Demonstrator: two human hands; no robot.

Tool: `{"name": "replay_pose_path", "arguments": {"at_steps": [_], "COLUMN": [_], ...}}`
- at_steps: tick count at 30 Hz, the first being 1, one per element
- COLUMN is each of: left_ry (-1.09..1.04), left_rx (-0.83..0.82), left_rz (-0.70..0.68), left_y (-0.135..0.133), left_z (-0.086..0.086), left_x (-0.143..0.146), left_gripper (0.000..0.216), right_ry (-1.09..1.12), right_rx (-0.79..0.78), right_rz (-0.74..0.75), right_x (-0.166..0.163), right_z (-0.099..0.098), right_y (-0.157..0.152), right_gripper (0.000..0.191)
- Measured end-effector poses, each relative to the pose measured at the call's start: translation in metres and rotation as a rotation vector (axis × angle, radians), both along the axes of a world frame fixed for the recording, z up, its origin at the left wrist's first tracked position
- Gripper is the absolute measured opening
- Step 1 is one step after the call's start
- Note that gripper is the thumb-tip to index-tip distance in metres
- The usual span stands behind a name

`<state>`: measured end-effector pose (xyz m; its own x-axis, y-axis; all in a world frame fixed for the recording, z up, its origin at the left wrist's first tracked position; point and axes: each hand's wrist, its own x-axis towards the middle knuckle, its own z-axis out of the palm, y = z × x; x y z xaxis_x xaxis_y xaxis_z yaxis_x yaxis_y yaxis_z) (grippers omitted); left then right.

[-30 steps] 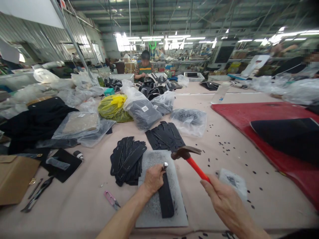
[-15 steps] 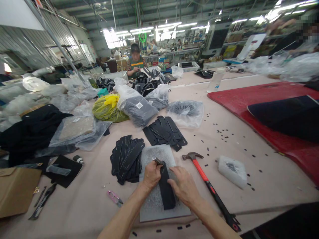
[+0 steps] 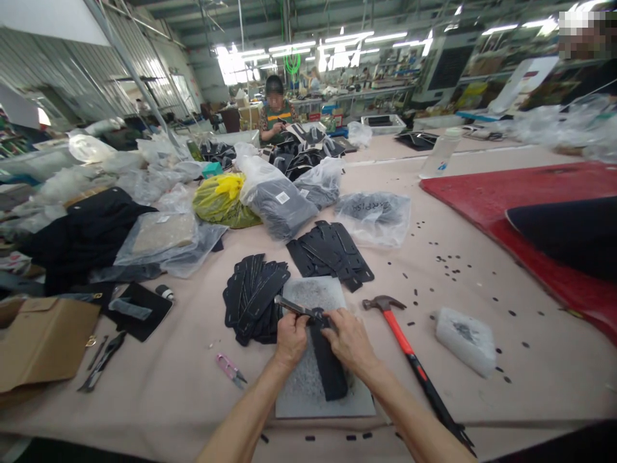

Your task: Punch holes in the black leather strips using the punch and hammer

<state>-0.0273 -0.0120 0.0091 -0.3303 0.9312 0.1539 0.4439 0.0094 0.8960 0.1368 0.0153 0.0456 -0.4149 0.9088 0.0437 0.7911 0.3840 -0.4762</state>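
Note:
My left hand [image 3: 292, 339] is closed around a metal punch [image 3: 291, 305], which lies nearly level with its far end pointing left. The punch's other end is at the top of a black strip [image 3: 330, 370] lying on a grey, scuffed board [image 3: 295, 392]. My right hand [image 3: 351, 337] has its fingers closed at that same end of the strip, beside the punch tip; the exact contact is partly hidden by the fingers. Left of the board is a fanned pile of black strips [image 3: 255, 296], with another pile of black pieces [image 3: 332, 251] behind the board.
A claw hammer [image 3: 400, 334] with a red and black handle lies right of the board, near a white wrapped block [image 3: 465, 341]. Pink thread snips [image 3: 230, 370] lie to the left. Small black cut-outs dot the table. Bagged goods [image 3: 282, 206] stand behind; a co-worker [image 3: 277, 116] sits beyond.
The punch has swung from pointing toward the strip to lying sideways, leftward. My right hand has moved up to the strip's top end, its fingers closing there. The view has shifted slightly left.

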Motion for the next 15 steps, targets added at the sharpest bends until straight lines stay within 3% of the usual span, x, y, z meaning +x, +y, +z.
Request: {"name": "replay_pose_path", "arguments": {"at_steps": [10, 15], "left_ry": [-0.062, -0.149], "left_rx": [-0.025, -0.024], "left_rz": [0.026, 0.118], "left_y": [0.0, -0.002], "left_z": [0.002, 0.009], "left_x": [-0.001, -0.003], "left_gripper": [0.021, 0.017], "right_ry": [-0.038, -0.041], "right_rx": [-0.045, -0.08], "right_rz": [0.031, 0.092], "right_x": [-0.02, -0.019], "right_z": [-0.014, -0.004], "right_y": [0.011, 0.007], "right_gripper": [0.012, 0.015]}}
